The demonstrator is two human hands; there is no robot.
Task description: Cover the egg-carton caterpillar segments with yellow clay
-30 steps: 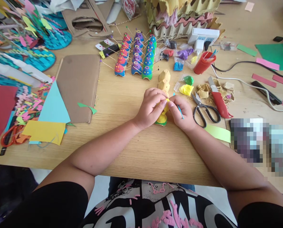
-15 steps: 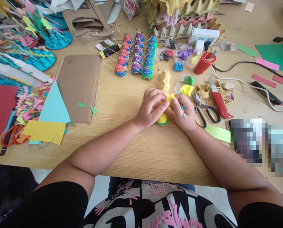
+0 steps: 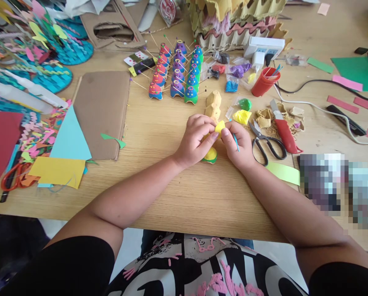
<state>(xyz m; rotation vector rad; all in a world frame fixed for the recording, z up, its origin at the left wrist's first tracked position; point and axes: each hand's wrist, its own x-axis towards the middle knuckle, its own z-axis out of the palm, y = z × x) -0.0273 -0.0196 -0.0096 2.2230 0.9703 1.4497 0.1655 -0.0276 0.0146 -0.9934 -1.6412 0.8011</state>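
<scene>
Between the fingertips of my left hand (image 3: 198, 139) and my right hand (image 3: 238, 144) is a small piece of yellow modelling clay (image 3: 220, 126), pinched from both sides. A thin blue stick (image 3: 236, 142) is also tucked in my right hand's fingers. Beneath the hands runs an egg-carton strip (image 3: 213, 102); its bare cups show beyond the fingers. The near cup (image 3: 210, 155) is covered in yellow with a green lower edge. My hands hide the middle of the strip. A lump of yellow clay (image 3: 242, 116) and green clay (image 3: 245, 104) lie just past my right hand.
Scissors (image 3: 267, 142) and a red-handled knife (image 3: 284, 129) lie right of my right hand. Three decorated egg-carton strips (image 3: 178, 74) with pins stand behind. A red cup (image 3: 266, 82) holds sticks. Cardboard (image 3: 102, 111) and paper scraps lie left; stacked egg trays (image 3: 236, 33) stand at the back.
The yellow clay has turned slightly between my fingertips, and the blue stick in my right hand has shifted a little up and left. Both arms stay nearly in place.
</scene>
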